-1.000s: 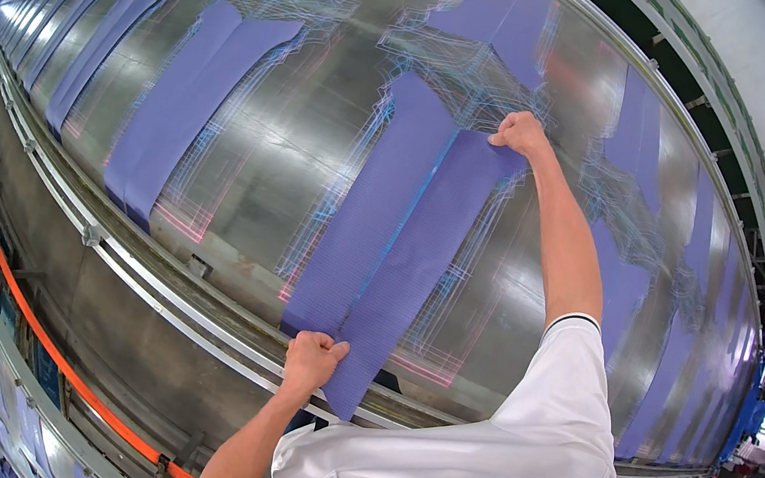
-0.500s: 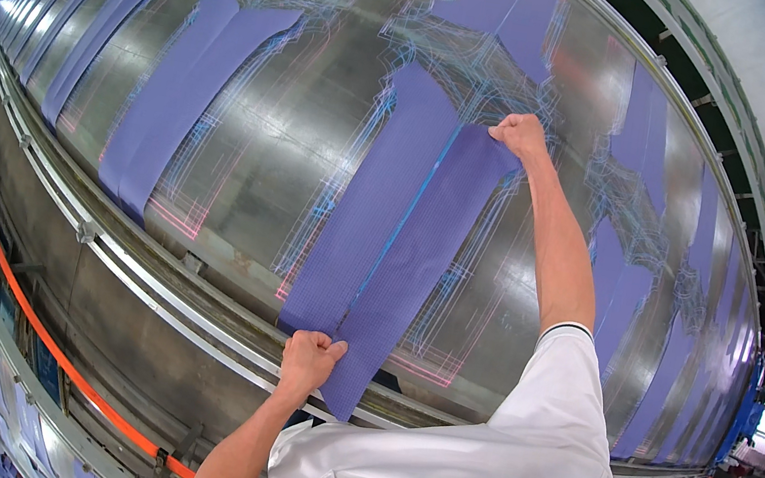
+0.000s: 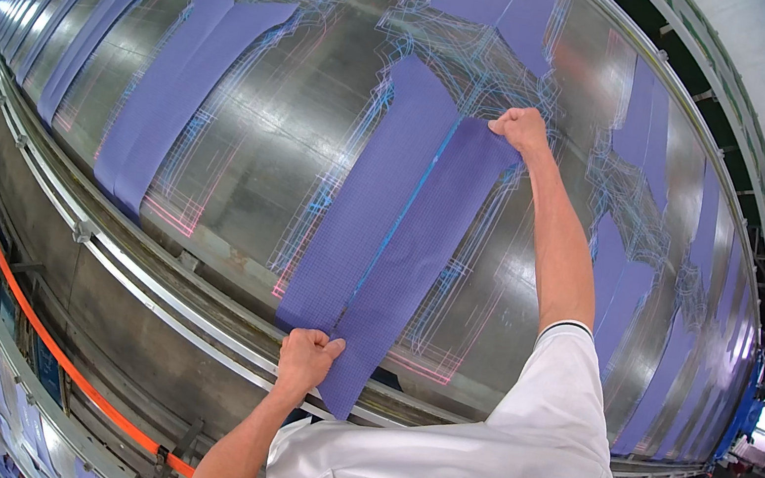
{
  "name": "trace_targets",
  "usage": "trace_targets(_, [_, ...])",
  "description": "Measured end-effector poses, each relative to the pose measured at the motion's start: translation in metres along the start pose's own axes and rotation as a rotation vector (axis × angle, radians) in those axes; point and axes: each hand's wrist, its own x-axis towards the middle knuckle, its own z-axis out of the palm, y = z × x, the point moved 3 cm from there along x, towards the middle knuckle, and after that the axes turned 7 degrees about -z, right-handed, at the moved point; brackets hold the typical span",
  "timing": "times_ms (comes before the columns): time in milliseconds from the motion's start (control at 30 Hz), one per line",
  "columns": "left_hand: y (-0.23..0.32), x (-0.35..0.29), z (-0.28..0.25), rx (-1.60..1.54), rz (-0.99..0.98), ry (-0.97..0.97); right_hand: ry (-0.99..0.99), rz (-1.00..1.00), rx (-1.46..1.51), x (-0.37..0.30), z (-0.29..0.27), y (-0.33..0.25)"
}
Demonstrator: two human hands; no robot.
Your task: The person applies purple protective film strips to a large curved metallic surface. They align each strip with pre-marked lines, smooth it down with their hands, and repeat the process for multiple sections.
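Pinching a strip at both ends: R hand [image 3: 522,129] w/ thumb & fingers closed on far edge of a long violet-blue ribbed sheet-like panel [image 3: 410,253]; L hand [image 3: 308,355] likewise pinched at near end, by that panel's L edge. Neither hand looks open; can't tell how much material each has hold of. Panel lies lengthwise across a shiny grey metal-look tabletop [image 3: 266,121], its near tip hanging past the edge, over the silvery tubular rail. Just L of it, a matching violet-blue panel [image 3: 354,195] lies flat; thin bright-blue line [image 3: 412,199] runs betw. the two, darkening nr L hand. Can't tell if edges butt or overlap there. Change over last sec.: slight. Both grips kept, same spots approx.; whole view drifted a little, prob. head motion. Shallow ripples mid-panel appear fainter now, so my read: sheet's lying flatter & alignment along the line is being held rather than shifted. Around: layered blue & pink outlines [image 3: 434,322] drawn on surface, R side; another violet-blue panel [image 3: 170,95] w/ lengthwise crease, well apart to L.
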Motion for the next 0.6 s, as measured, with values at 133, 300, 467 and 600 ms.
trace_targets(133, [-0.0014,0.0002,0.0007,-0.027,0.009,0.009,0.006,-0.002,0.005,-0.0002,0.0009,-0.0004])
trace_targets(300, [-0.0008,-0.0001,0.0006,-0.023,0.022,0.016,0.005,0.013,0.021,-0.0001,0.0007,0.0009])
trace_targets(467, [-0.0032,0.0023,0.0017,-0.005,0.031,0.023,0.027,0.006,0.02,0.0,0.0009,0.0015])
trace_targets(600, [-0.0018,0.0015,0.0009,-0.004,0.009,0.018,0.024,0.017,0.028,-0.0023,0.0009,-0.0023])
